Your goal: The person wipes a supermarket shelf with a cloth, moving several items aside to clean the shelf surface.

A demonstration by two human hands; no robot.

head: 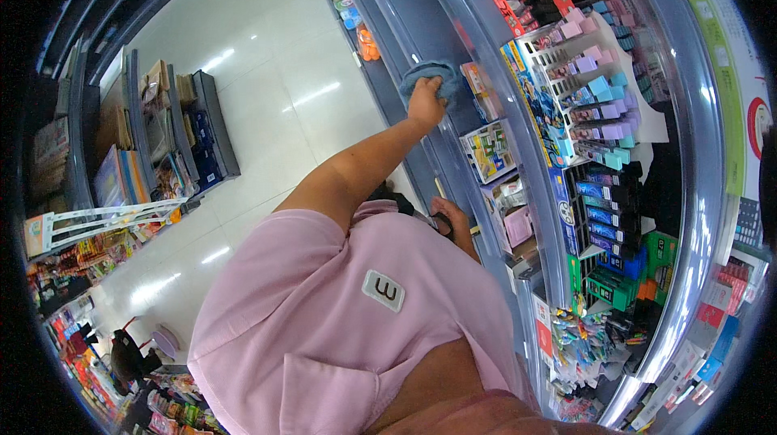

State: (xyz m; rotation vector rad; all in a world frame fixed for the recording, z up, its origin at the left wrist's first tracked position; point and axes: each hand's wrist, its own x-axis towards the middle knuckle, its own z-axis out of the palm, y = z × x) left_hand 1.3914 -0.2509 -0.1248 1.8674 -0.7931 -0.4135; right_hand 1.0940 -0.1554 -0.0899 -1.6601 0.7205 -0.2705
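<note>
My left hand is stretched out to the grey metal shelving and presses a bunched blue-grey cloth against a shelf near its front edge. The fingers are closed over the cloth. Lower down, my right hand is beside the shelf edge, partly hidden by my pink shirt. A dark band shows near it, and whether the fingers grip anything is unclear. Right of the cloth, on the same shelving, stand an orange-and-white package and a box with yellow and green pieces.
Display racks of pens and boxed stationery fill the shelves at the right. An orange item sits on a lower shelf. Pale floor tiles separate me from another stocked shelf unit at the left. A lilac stool stands behind.
</note>
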